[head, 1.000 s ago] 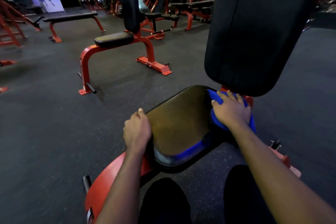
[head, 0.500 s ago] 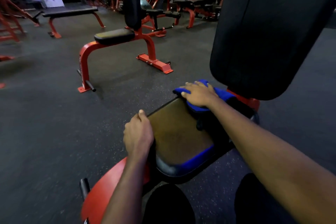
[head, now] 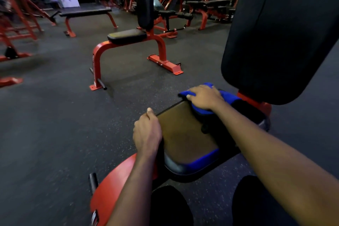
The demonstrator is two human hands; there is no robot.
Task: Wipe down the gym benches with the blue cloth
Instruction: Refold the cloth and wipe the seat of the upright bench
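Observation:
A gym bench with a black padded seat (head: pixel 185 134) on a red frame (head: pixel 113 185) stands right in front of me, its tall black backrest (head: pixel 278 38) rising at the right. The blue cloth (head: pixel 200 111) lies on the seat's far left corner, by the foot of the backrest. My right hand (head: pixel 203 96) presses flat on the cloth, fingers spread over it. My left hand (head: pixel 146 131) grips the seat's left edge, fingers curled round it. The seat's front lip shows a blue reflection.
A second red seat bench with an upright black pad (head: pixel 128 36) stands ahead on the dark rubber floor (head: pixel 55 134). A flat bench (head: pixel 85 12) and several red machines fill the back. My dark-trousered knees (head: pixel 170 205) are below the seat.
My right hand has slid the cloth from the seat's far right corner leftward to its far left corner. My left hand has kept its grip on the seat edge.

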